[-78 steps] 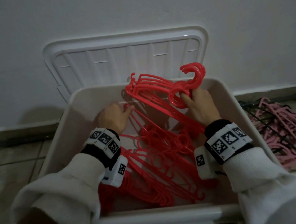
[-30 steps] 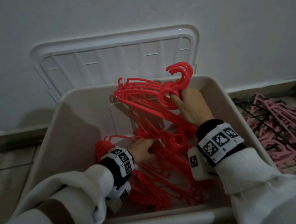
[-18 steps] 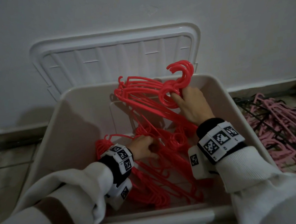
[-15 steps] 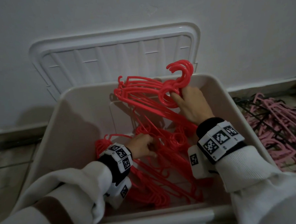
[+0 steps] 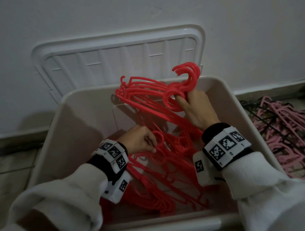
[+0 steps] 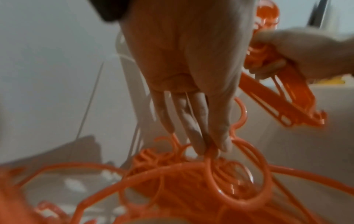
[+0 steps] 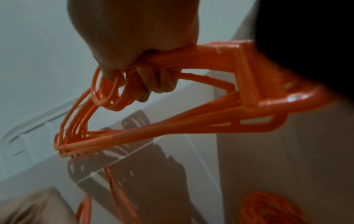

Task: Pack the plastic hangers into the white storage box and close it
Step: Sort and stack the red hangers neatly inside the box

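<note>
White wall stands behind the box, whose lid leans open against it. Near the far right corner the right hand grips a bunch of hangers, their long side slanting down toward the near edge. Lower down, the left hand pinches a loose hanger on the pile at the bottom.

I can read no words, brand names or numbers anywhere. The only signs I see are black-and-white square code markers on the white wristbands: on the left wristband and the right wristband. Tiny characters are printed beneath some markers, but they are too small for me to make out.
</note>
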`<state>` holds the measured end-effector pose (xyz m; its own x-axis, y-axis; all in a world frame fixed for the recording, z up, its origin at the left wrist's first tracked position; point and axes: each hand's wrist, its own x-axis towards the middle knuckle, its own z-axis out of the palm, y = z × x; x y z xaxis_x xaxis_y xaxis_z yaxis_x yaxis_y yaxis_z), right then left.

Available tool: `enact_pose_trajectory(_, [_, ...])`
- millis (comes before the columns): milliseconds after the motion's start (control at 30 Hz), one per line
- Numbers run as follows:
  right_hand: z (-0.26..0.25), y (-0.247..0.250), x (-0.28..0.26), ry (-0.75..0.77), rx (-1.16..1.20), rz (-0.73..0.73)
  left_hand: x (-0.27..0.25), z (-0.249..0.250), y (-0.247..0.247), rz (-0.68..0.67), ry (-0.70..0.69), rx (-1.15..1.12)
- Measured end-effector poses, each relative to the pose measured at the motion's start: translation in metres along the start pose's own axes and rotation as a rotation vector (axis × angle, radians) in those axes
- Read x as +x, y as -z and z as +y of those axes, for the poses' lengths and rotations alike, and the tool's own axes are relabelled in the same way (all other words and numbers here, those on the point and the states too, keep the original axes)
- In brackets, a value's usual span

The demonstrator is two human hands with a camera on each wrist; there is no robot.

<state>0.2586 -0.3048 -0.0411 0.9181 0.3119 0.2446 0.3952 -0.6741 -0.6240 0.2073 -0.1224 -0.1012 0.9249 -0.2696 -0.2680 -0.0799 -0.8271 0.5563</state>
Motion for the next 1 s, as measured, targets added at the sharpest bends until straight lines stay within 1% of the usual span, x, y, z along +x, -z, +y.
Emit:
enact_pose_trajectory(100, [0.001,-0.001,-0.001,0.005,-0.002,0.013,-0.002,0.000,0.006,0.072,-0.002,-0.031])
enact_pose_trajectory(200, [0.002,0.000,-0.001,0.009,-0.019,0.011,-0.004,-0.003,0.010,0.110,0.001,-0.042])
enact_pose_trajectory(333, [0.002,0.002,-0.001,0.020,-0.033,0.011,-0.003,-0.006,0.020,0.194,0.021,-0.135])
enact_pose_trajectory(467, [0.003,0.001,0.001,0.032,-0.039,0.007,-0.003,-0.004,0.027,0.268,-0.022,-0.175])
enact_pose_trajectory(633, [0.004,0.000,0.003,0.024,-0.051,0.011,0.000,-0.006,0.025,0.411,-0.028,-0.176])
enact_pose_trajectory(733, [0.004,0.000,0.004,0.030,-0.052,0.009,0.001,-0.015,0.020,0.419,0.025,-0.169])
enact_pose_trajectory(800, [0.003,0.001,0.004,0.024,-0.054,0.009,0.000,-0.017,0.017,0.401,0.061,-0.231])
enact_pose_trajectory(900, [0.003,0.001,0.003,0.025,-0.048,0.008,-0.001,-0.017,0.013,0.368,0.071,-0.344])
enact_pose_trajectory(1000, [0.003,0.001,0.003,0.012,-0.048,-0.004,-0.001,-0.015,0.009,0.344,0.072,-0.369])
